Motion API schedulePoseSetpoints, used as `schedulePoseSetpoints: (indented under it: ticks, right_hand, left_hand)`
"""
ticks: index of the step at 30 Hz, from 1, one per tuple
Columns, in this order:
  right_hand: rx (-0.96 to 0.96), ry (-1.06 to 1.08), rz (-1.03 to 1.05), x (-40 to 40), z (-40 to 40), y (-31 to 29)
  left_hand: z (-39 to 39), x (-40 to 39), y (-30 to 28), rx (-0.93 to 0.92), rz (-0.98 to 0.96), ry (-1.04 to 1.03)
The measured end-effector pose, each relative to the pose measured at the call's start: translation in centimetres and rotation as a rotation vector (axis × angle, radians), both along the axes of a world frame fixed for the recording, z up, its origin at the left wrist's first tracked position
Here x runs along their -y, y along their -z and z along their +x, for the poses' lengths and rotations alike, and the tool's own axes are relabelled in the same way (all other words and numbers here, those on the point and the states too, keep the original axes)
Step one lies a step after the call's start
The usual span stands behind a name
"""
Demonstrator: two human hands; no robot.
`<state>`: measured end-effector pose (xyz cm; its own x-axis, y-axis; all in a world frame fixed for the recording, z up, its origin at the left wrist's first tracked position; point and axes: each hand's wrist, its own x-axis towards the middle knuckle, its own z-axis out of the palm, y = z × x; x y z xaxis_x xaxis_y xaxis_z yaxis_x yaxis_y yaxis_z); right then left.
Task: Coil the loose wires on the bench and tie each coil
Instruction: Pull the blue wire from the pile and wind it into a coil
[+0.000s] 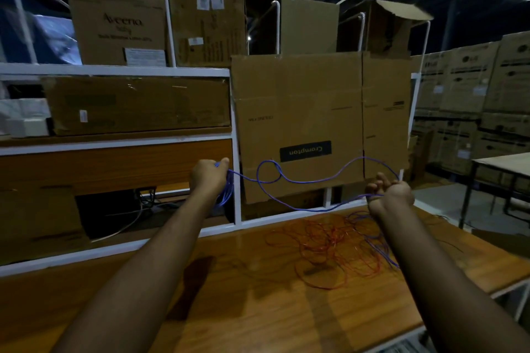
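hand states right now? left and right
Left hand: grips the hanging coil of the blue wire.
Right hand: fingers curled round the same wire's loose run.

A wooden table [258,309] with a glossy brown top fills the lower half of the view, its white metal edge showing at 4 o'clock. On it, toward 3 o'clock, lies a loose tangle of red wire [324,249]. Strands of blue wire [381,249] lie just beside and partly over the red tangle's right side, touching the tabletop.
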<state>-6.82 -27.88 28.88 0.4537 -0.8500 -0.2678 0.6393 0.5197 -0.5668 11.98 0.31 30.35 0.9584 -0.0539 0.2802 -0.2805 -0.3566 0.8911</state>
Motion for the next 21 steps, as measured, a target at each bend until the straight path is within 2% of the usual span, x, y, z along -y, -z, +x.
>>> schedulePoseSetpoints:
  ticks: [2,5,8,11,14,15,17,19,21]
  right_hand:
    - [-0.268,-0.050,-0.133,-0.6,-0.1,0.6]
    - [-0.627,-0.265,-0.494,-2.1,0.7,2.0]
    - [-0.920,-0.347,-0.899,-3.5,1.6,2.9]
    - [-1.125,-0.359,-1.304,-5.2,1.8,2.4]
    - [-1.580,-0.188,-1.807,-7.8,0.9,1.0]
    - [-1.632,-0.131,-1.890,-8.8,0.5,0.3]
    - [-1.579,-0.143,-1.998,-10.5,0.3,-0.8]
    - [-1.420,-0.340,-2.034,-12.0,0.7,-1.3]
    - [-1.231,-0.593,-1.952,-13.4,1.2,-0.8]
  left_hand:
    - [-0.2,0.3,-0.1,-0.019,-0.042,-0.003]
    - [-0.9,1.2,-0.3,-0.013,-0.080,0.039]
    - [-1.9,2.4,-0.9,0.012,-0.114,0.078]
    - [-2.8,3.3,-1.8,0.023,-0.142,0.097]
    - [-3.5,3.6,-2.8,0.012,-0.148,0.123]
    - [-3.6,3.7,-3.2,-0.001,-0.157,0.126]
    - [-3.8,3.8,-3.9,-0.037,-0.192,0.135]
    - [-4.1,4.0,-4.5,-0.057,-0.222,0.155]
    - [-4.5,4.2,-5.0,-0.055,-0.241,0.174]
